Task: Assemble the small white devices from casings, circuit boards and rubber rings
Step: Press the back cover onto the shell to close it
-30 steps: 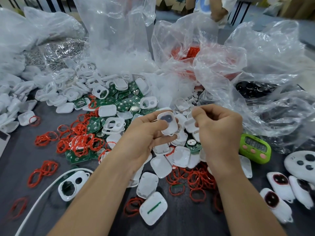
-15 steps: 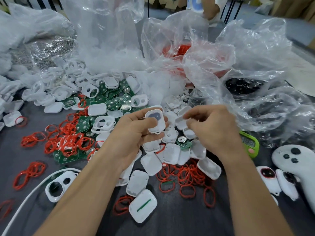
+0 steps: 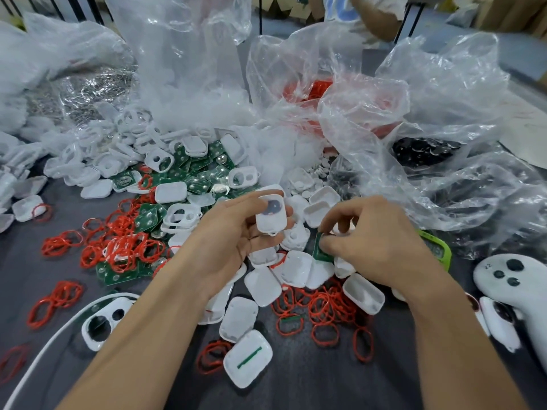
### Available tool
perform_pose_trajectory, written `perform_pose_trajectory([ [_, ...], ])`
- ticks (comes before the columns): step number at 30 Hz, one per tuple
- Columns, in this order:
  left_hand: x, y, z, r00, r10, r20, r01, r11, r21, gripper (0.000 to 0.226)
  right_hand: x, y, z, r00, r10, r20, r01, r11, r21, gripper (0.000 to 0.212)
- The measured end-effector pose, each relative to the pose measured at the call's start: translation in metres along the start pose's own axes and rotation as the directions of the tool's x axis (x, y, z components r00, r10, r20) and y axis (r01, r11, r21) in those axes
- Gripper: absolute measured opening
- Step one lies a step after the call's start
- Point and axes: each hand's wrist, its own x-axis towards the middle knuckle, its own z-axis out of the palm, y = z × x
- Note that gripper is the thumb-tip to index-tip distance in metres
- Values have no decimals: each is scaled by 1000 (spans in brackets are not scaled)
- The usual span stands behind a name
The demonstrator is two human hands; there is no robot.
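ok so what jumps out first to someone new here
The two hands at centre: the left hand holds a white casing, the right hand pinches a green circuit board. Around them, red rubber rings litter the dark table, and crumpled clear bags tower behind.

The single head-worn camera is looking forward and down, close over the desk, with both forearms reaching in from below.

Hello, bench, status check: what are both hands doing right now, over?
Left hand holds casing. Right hand pinches green board over the pile. Nothing between them.
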Motion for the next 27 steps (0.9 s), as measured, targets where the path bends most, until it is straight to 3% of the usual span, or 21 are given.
perform_pose_trajectory([
  [3, 2, -1, 1, 1000, -2, 3, 2, 1000, 0, 25, 3, 4, 1, 995, 11, -95, 13, 969, 247, 19],
  [6, 2, -2, 0, 1000, -11, 10, 11, 1000, -8, 27, 8, 2, 7, 988, 87, -128, 3, 817, 577, 22],
  [8, 2, -3, 0, 1000, -15, 19, 15, 1000, -7, 29, 9, -1, 11, 988, 117, -96, -20, 729, 684, 28],
  [11, 2, -2, -1, 999, -16, 31, 17, 1000, -18, 30, 10, -5, 16, 992, 116, -53, -46, 710, 703, 29],
  [15, 0, -2, 0, 999, -30, 43, 31, 999, -20, 32, 11, -7, 24, 978, 174, -117, -61, 770, 635, 31],
  [18, 0, 0, 0, 998, -43, 51, 45, 998, -37, 35, 10, -9, 26, 969, 204, -141, -65, 758, 649, 31],
  [23, 0, 0, -1, 996, -42, 74, 45, 998, -40, 38, 8, -10, 28, 981, 187, -56, -70, 605, 793, 32],
  [25, 0, 1, -1, 994, -46, 97, 49, 998, -29, 45, 8, -11, 27, 991, 135, -16, -65, 576, 815, 41],
  [27, -1, 2, -2, 990, -62, 127, 62, 998, 2, 46, 9, -13, 25, 996, 88, -8, -43, 566, 823, 37],
])
